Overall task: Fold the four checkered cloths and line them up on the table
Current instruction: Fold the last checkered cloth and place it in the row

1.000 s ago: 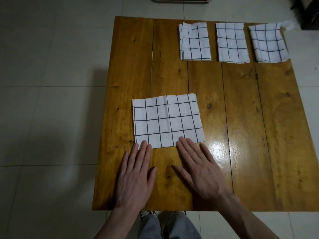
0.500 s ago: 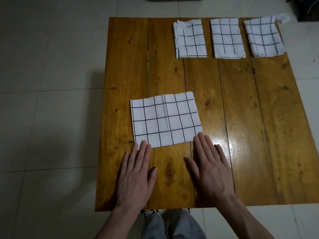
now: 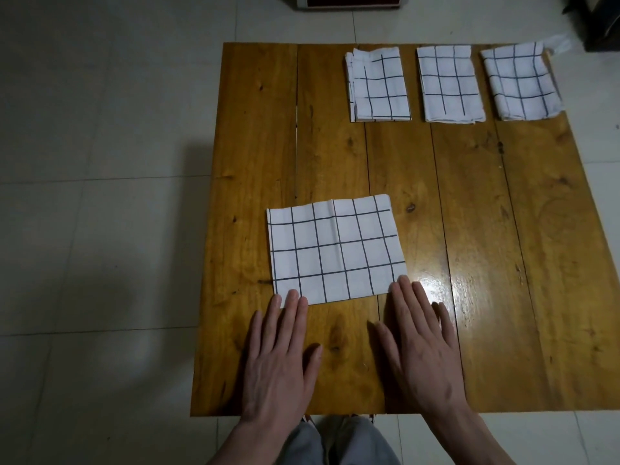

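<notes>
**Fourth cloth lying half-folded near the front of the table**

A wooden table [image 3: 469, 229] is being viewed from above, standing on a pale tiled floor [image 3: 100, 162]. Along its far edge, three folded checkered cloths are being kept in a row, set apart from one another: the left folded cloth [image 3: 379, 85], the middle folded cloth [image 3: 449, 83] and the right folded cloth [image 3: 520, 82], whose far corner is hanging past the table's edge.

Nearer the front, a larger cloth [image 3: 335, 250] is lying flat, folded into a wide rectangle and well apart from the row.

The left hand [image 3: 278, 360] is being held flat on the table, palm down, its straight fingers touching the near left corner of the larger cloth. The right hand [image 3: 419, 347] is likewise being laid flat, its fingers released and extended, the tips resting at the cloth's near right corner. Nothing is being grasped by either hand.

Grey trousers [image 3: 335, 441] are being seen below the table's near edge. A box-like object [image 3: 349, 0] is being partly shown on the floor beyond the table.
</notes>
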### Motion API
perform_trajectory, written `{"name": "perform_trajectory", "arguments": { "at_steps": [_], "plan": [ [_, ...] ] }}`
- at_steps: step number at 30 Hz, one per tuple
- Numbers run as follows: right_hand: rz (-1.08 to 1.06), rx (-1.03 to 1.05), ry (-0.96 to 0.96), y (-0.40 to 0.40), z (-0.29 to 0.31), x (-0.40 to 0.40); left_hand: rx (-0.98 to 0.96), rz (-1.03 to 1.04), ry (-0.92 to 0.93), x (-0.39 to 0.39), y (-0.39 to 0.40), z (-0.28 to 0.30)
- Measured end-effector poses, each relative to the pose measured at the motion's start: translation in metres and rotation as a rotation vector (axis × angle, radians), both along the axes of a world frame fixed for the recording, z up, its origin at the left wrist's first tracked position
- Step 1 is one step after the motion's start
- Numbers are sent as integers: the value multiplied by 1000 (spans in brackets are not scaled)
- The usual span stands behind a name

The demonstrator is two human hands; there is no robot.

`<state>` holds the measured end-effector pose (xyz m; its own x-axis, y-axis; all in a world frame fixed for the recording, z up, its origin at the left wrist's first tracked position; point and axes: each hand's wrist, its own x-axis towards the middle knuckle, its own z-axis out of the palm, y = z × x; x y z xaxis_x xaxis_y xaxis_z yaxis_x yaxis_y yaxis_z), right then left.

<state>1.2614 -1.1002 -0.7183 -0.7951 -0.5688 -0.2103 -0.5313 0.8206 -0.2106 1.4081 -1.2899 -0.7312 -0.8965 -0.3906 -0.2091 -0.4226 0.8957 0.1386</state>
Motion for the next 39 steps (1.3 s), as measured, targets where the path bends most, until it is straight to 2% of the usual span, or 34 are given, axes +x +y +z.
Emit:
{"name": "perform_trajectory", "arguments": {
  "at_steps": [7, 14, 18, 25, 29, 33, 39],
  "plan": [
    [-200, -218, -47, -19, 17, -9, 25, -15, 43, -17, 14, 10],
    [-422, -257, -39, -40, 24, -26, 40, -125, 54, -62, 23, 11],
    [-496, -248, -109, -47, 29, -37, -3, -130, -18, -72, 25, 4],
    [-560, -262, -242, -51, 28, -45, -30, -148, -22, -70, 26, 2],
    [-655, -473, -324, -57, 35, -45, -9, -140, -20, -70, 25, 4],
    [-797, -785, -573, -61, 38, -39, -5, -132, -14, -70, 28, 6],
    [-868, -958, -647, -58, 38, -43, 7, -137, -20, -67, 32, 9]
  ]
}}
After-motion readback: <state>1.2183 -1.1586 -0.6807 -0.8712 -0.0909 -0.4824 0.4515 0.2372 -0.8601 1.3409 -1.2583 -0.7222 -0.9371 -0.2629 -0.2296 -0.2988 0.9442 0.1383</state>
